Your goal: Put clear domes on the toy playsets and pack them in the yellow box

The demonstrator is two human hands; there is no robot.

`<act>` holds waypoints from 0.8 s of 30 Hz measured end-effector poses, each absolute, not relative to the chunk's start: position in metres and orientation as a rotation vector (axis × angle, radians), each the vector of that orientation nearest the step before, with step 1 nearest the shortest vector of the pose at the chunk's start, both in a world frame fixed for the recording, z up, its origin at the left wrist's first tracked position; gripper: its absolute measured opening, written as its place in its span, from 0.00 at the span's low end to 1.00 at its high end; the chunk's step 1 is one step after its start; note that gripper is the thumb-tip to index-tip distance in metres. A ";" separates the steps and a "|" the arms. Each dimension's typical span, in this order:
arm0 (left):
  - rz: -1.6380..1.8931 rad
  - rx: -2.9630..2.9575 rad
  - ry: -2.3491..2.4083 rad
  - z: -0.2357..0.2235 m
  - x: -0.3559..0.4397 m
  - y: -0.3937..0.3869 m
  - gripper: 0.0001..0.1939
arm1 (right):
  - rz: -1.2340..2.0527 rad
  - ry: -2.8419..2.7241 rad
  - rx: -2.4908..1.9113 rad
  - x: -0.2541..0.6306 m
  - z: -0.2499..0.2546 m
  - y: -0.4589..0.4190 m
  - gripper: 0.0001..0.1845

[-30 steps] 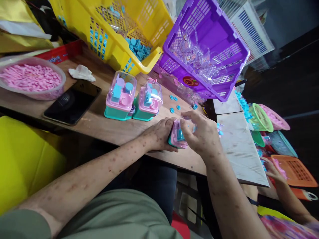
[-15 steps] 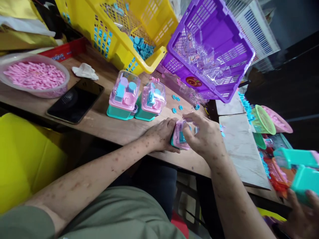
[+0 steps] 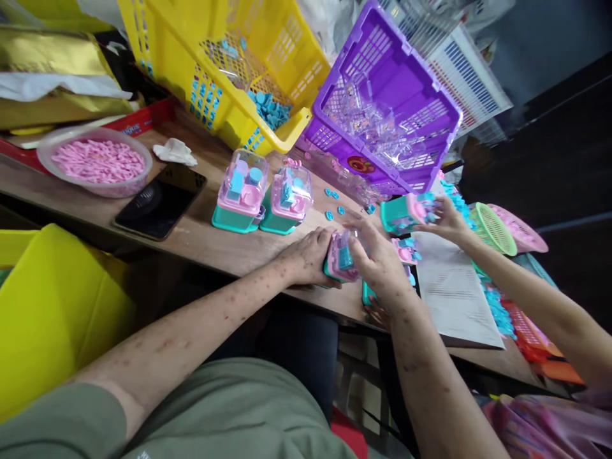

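One more toy box (image 3: 396, 215) arrives in a co-worker's hand (image 3: 450, 221) to my right, likely adding to supply. Left hand (image 3: 310, 255) grips my own box (image 3: 341, 256) near worktop (image 3: 248, 252) edge; right hand (image 3: 384, 262) over it, hold unclear.

At ten o'clock we see white letters (image 3: 131, 129) on the red box (image 3: 155, 116); they seem to form "sugus", but we are not fully certain. Farther out in this same direction, the golden package (image 3: 52, 54) carries faint letters, too blurred for us. Between one and two o'clock, the purple basket (image 3: 411, 86) bears a round red sticker (image 3: 361, 164), whose details we cannot read.
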State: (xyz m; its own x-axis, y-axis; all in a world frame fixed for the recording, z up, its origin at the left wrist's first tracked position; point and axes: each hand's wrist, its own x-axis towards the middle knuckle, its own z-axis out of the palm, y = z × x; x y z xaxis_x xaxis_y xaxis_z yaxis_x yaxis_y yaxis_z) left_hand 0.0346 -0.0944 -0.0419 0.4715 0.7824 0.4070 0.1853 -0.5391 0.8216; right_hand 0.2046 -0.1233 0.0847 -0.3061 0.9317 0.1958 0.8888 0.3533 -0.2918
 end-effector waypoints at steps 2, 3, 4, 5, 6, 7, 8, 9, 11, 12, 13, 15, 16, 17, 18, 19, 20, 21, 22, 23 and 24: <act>1.044 2.017 0.822 -0.039 0.031 -0.097 0.66 | 0.199 -2.241 -1.607 0.206 0.080 -0.132 0.29; 1.039 2.038 0.862 -0.037 0.028 -0.100 0.66 | 0.201 -2.188 -1.619 0.204 0.077 -0.137 0.33; 1.042 2.064 0.934 -0.035 0.024 -0.105 0.66 | 0.212 -2.133 -1.633 0.200 0.072 -0.142 0.36; 1.060 2.089 1.040 -0.033 0.020 -0.111 0.64 | 0.240 -2.084 -1.644 0.194 0.066 -0.145 0.38; 1.104 2.112 1.166 -0.032 0.015 -0.119 0.61 | 0.285 -2.050 -1.643 0.186 0.060 -0.145 0.39; 1.175 2.134 1.289 -0.030 0.009 -0.127 0.57 | 0.338 -2.031 -1.634 0.176 0.055 -0.143 0.40; 1.267 2.160 1.384 -0.029 0.004 -0.134 0.53 | 0.392 -2.019 -1.621 0.165 0.052 -0.138 0.41; 1.366 2.195 1.434 -0.029 -0.001 -0.141 0.47 | 0.441 -2.008 -1.606 0.155 0.050 -0.130 0.42; 1.486 2.328 1.399 -0.027 -0.011 -0.151 0.35 | 0.516 -1.988 -1.556 0.140 0.057 -0.112 0.42; 1.463 2.418 1.349 -0.026 -0.015 -0.153 0.28 | 0.537 -1.989 -1.523 0.139 0.063 -0.103 0.40; 1.385 2.501 1.311 -0.024 -0.018 -0.153 0.22 | 0.525 -1.991 -1.493 0.142 0.070 -0.097 0.38; 1.179 2.591 1.292 -0.020 -0.024 -0.152 0.12 | 0.356 -1.957 -1.492 0.163 0.082 -0.094 0.33; 1.105 2.588 1.295 -0.017 -0.027 -0.151 0.09 | 0.208 -1.909 -1.539 0.180 0.083 -0.097 0.31; 1.067 2.557 1.295 -0.015 -0.028 -0.150 0.07 | 0.042 -1.839 -1.605 0.200 0.081 -0.102 0.29; 1.051 2.513 1.282 -0.014 -0.027 -0.150 0.06 | -0.124 -1.745 -1.694 0.220 0.076 -0.108 0.28; 1.037 2.464 1.248 -0.015 -0.025 -0.151 0.06 | -0.227 -1.684 -1.788 0.240 0.068 -0.116 0.26; 1.015 2.407 1.198 -0.016 -0.021 -0.152 0.06 | -0.277 -1.651 -1.849 0.256 0.058 -0.124 0.23; 0.988 2.343 1.142 -0.019 -0.015 -0.153 0.06 | -0.279 -1.650 -1.857 0.269 0.047 -0.132 0.19; 0.970 2.269 1.090 -0.024 -0.006 -0.153 0.08 | -0.267 -1.680 -1.838 0.276 0.038 -0.140 0.16; 0.958 2.197 1.034 -0.029 0.004 -0.152 0.17 | -0.225 -1.742 -1.782 0.279 0.032 -0.148 0.17; 0.947 2.134 0.974 -0.034 0.015 -0.150 0.30 | -0.161 -1.816 -1.704 0.277 0.029 -0.155 0.18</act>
State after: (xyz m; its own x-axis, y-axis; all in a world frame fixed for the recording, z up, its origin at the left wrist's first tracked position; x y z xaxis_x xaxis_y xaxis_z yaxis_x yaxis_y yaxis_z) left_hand 0.0147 -0.1499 -0.0343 0.4753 0.8058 0.3532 0.3757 -0.5489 0.7467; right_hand 0.2770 -0.1552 0.0291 0.0398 0.8548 0.5175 0.9325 0.1543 -0.3266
